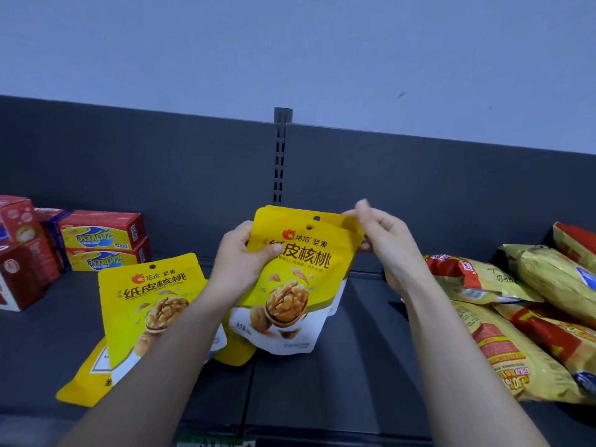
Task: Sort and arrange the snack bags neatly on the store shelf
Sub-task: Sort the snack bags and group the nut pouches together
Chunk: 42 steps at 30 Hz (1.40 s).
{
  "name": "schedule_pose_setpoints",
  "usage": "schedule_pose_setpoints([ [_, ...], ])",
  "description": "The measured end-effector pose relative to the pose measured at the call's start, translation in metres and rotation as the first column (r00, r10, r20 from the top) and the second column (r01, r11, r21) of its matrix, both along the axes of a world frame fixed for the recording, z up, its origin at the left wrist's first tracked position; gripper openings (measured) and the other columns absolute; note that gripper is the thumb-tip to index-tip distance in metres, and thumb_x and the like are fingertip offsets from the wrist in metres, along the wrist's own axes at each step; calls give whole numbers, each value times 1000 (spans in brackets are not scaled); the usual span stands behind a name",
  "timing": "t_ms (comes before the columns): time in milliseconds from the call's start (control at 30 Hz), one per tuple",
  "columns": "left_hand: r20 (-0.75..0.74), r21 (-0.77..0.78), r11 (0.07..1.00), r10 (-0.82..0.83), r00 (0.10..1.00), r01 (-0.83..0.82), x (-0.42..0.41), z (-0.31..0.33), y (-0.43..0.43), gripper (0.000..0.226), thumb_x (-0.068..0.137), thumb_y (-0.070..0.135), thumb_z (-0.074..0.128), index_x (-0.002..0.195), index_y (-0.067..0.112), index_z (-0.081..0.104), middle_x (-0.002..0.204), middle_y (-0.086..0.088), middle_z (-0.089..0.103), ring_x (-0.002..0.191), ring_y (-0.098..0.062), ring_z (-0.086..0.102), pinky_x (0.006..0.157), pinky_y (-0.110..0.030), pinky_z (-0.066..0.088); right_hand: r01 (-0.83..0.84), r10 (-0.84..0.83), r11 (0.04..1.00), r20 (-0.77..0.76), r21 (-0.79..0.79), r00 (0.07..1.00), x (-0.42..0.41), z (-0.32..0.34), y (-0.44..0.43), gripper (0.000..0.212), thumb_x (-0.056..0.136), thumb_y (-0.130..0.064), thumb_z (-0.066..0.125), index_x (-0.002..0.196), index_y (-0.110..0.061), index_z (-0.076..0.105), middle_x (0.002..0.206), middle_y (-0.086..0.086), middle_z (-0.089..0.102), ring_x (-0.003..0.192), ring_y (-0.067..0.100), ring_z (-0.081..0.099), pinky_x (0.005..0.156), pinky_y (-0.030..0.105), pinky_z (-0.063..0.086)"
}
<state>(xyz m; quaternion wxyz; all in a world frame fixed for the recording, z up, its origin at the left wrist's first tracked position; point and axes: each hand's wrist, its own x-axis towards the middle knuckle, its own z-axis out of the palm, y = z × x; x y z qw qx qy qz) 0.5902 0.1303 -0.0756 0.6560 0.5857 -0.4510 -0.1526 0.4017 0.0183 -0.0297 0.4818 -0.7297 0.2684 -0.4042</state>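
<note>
A yellow walnut bag (300,285) is held upright above the dark shelf (371,350). My left hand (240,259) grips its left edge, thumb across the front. My right hand (383,237) pinches its top right corner. At least one more bag edge shows behind it. To the left, a second yellow walnut bag (151,304) leans on other yellow bags (84,379) lying flat, partly hidden by my left forearm.
Red and yellow snack boxes (100,243) are stacked at the back left, with red cartons (22,253) at the far left. A pile of gold and red snack bags (516,317) lies on the right. The grey back panel (419,188) rises behind.
</note>
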Motion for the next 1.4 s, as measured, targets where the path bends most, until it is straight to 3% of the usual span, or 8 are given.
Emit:
schedule_pose_setpoints([
  [200, -57, -56, 997, -57, 997, 54, 6, 1, -13, 16, 88, 4, 65, 98, 16, 62, 96, -2, 68, 85, -10, 64, 76, -25, 51, 274, -293, 944, -80, -186, 953, 0, -15, -18, 24, 79, -12, 77, 66, -23, 60, 63, -1, 59, 61, 16, 52, 61, 30, 43],
  [300, 217, 217, 962, 115, 969, -163, 26, -10, -23, 19, 96, 10, 54, 109, 21, 61, 114, 0, 63, 103, -13, 57, 86, -28, 44, 425, -457, 867, -76, -261, 886, 0, -18, -25, 17, 82, -19, 74, 71, -26, 63, 67, -4, 61, 69, 21, 57, 69, 37, 50],
  [467, 514, 846, 448, -535, 671, -290, 30, -48, -28, 85, 83, 59, 62, 151, 37, 18, 162, 1, -5, 149, -25, -2, 112, -64, 10, 513, -562, 791, -65, -334, 825, 4, -17, -28, 11, 88, -22, 68, 81, -29, 63, 82, 0, 66, 85, 25, 61, 75, 34, 48],
  [700, 485, 873, 338, -532, 694, -351, 51, -40, -3, 96, 81, 27, 71, 153, 34, 7, 162, 0, -10, 148, -30, 1, 113, -45, 30, 472, -494, 845, -29, -250, 869, 25, -21, -33, 13, 87, -18, 68, 80, -28, 64, 79, -3, 65, 83, 24, 62, 80, 41, 52],
  [900, 690, 698, 427, -185, 699, -575, 61, -33, 16, 51, 81, 21, 56, 131, 20, 46, 126, -8, 57, 114, -29, 55, 84, -34, 48, 393, -394, 910, 24, -134, 919, 55, -28, -31, 24, 85, -17, 70, 70, -34, 63, 76, -3, 69, 80, 24, 66, 79, 46, 55],
  [1133, 733, 529, 542, 94, 673, -652, 73, -14, 33, 22, 84, 29, 58, 69, 17, 49, 78, -5, 58, 76, -27, 51, 55, -30, 32, 314, -305, 943, 90, -113, 948, 81, -30, -33, 22, 85, -15, 69, 73, -32, 65, 79, -1, 71, 81, 26, 68, 79, 48, 56],
  [1267, 666, 624, 557, -12, 745, -548, 76, -6, 34, 16, 84, 38, 61, 90, 24, 63, 101, 0, 66, 93, -22, 59, 64, -28, 44, 248, -241, 965, 93, -83, 966, 87, -30, -35, 22, 87, -10, 67, 85, -31, 64, 86, 0, 71, 84, 19, 67, 82, 44, 56],
  [1400, 472, 584, 763, -40, 881, -278, 61, -3, 19, 66, 79, 44, 73, 137, 25, 49, 138, 4, 53, 125, -19, 49, 98, -36, 44, 219, -216, 975, 61, -42, 974, 86, -34, -37, 24, 85, -10, 70, 95, -28, 59, 91, -3, 68, 84, 14, 64, 84, 40, 55],
])
